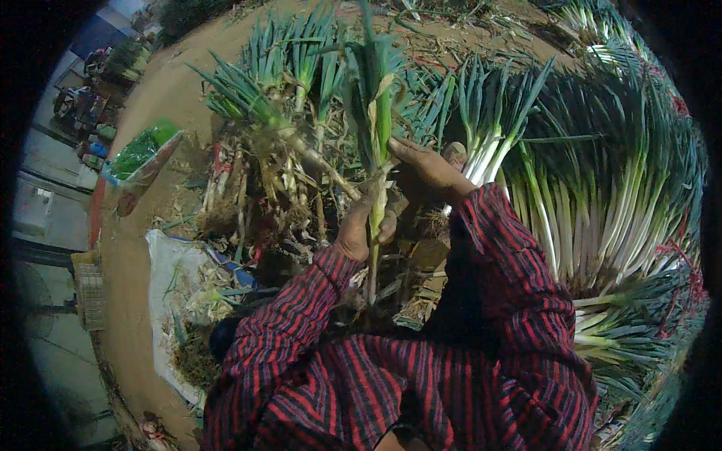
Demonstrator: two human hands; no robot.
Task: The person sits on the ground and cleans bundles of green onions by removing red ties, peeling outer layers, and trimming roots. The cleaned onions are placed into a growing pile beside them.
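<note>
My left hand (361,228) is closed around the lower stalk of a green onion (379,191) that stands upright before me, its dry outer leaves hanging loose and its root end pointing towards my lap. Higher up, my right hand (420,163) reaches to the same plant, fingertips at its leaf base; whether they pinch it is hard to tell. Another onion stalk (321,160) slants up to the left from beside my left hand. Untrimmed green onions with dry, brown outer leaves (287,180) lie beyond. White-stemmed onions (491,146) lie just past my right hand.
A large pile of clean-stemmed green onions (592,220) fills the right side, with red ties (685,265) near its edge. A white sack (163,282) bearing leaf scraps lies at the left. Beyond it sit a bag with green contents (144,155) and a wall at the far left.
</note>
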